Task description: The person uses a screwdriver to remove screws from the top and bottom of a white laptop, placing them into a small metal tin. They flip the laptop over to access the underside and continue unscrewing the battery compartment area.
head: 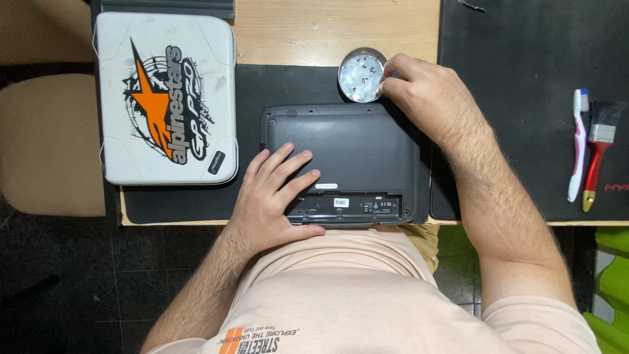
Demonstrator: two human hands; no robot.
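Right hand (426,98) out at the far edge of the upturned laptop (341,164), fingertips curled onto the rim of the small round metal dish (362,73); whether pinching something inside or only touching the rim, cannot tell. Left hand (272,196) spread flat, fingers fanned, pressing on the laptop's underside, thumb hooked near the open battery bay (347,204) along the near edge.

Dish probably light and stiff, smooth-sided, easy to skid on the black mat (196,196); tiny dark specks inside, likely screws, apt to scatter if tipped. Best taken by the rim, level. Laptop likely heavier, rigid plastic shell, best gripped by both side edges.

Dish just beyond the laptop's far edge, right of centre, touching the right fingertips. Laptop directly under the left palm.

Left: white hard case (167,98) with orange star graphic. Far right: toothbrush (579,144) and red-handled paintbrush (595,160), well apart from both hands.
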